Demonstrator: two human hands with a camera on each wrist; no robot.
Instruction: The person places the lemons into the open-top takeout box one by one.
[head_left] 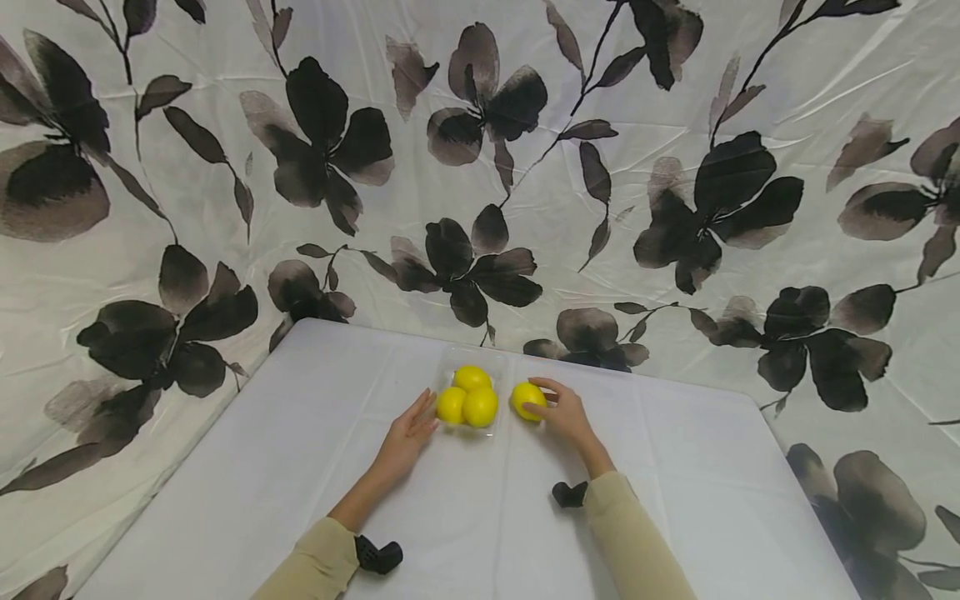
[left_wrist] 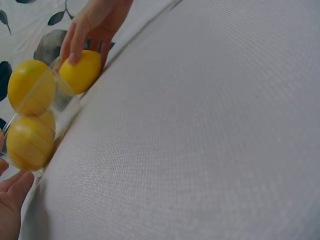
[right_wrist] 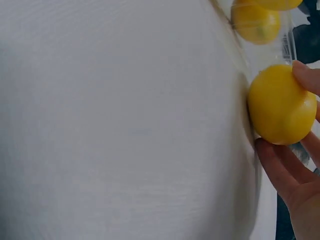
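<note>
A clear plastic container (head_left: 468, 356) stands toward the far side of the table with three yellow lemons (head_left: 480, 407) piled in it. My left hand (head_left: 403, 437) is at the container's left side, fingers extended with the fingertips right at its wall. To the right of the container, my right hand (head_left: 567, 417) grips another lemon (right_wrist: 281, 106), thumb on the near side and fingers around the far side. In the left wrist view this held lemon (left_wrist: 82, 72) overlaps the container's edge.
A white cloth covers the table (head_left: 420, 533). Behind it hangs a floral curtain (head_left: 585, 208), close to the table's far edge. Black wrist-worn devices (head_left: 378, 556) sit at both sleeves.
</note>
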